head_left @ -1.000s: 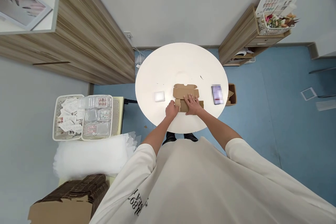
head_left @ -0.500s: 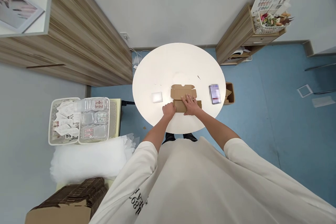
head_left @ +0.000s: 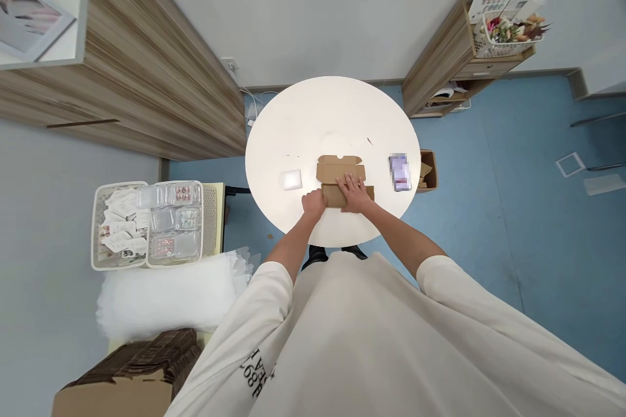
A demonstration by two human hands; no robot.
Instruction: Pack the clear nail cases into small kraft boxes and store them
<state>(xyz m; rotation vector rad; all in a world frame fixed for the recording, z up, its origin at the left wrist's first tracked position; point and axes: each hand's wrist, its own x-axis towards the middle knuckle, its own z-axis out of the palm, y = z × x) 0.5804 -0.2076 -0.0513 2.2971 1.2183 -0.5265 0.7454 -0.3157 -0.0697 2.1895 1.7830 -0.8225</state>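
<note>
A brown cardboard box [head_left: 328, 173] lies on the round white table [head_left: 323, 111], its lid panel folded back flat, away from me. My left hand [head_left: 313, 203] is closed at the box's left end, fingers curled over the edge of the near part; the end flap there is hidden by the fingers. Spread flat, my right hand [head_left: 355, 194] presses on the box across the fold between lid and near part. A small whitish packet [head_left: 292, 179] sits to the left of the box. On the right side of the table lies a purple item [head_left: 400, 172], blurred out.
To the left, white baskets [head_left: 147, 260] hold clear plastic cases and paper packets. Beside them are stacked translucent sheets [head_left: 169, 296] and a pile of folded cardboard [head_left: 115, 397]. An open carton [head_left: 429, 172] stands on the floor right of the table. Cabinets flank the back wall.
My left hand has closed over the box's left end, where a raised end flap showed earlier and is now out of sight. My right hand has stayed flat on the cardboard.
</note>
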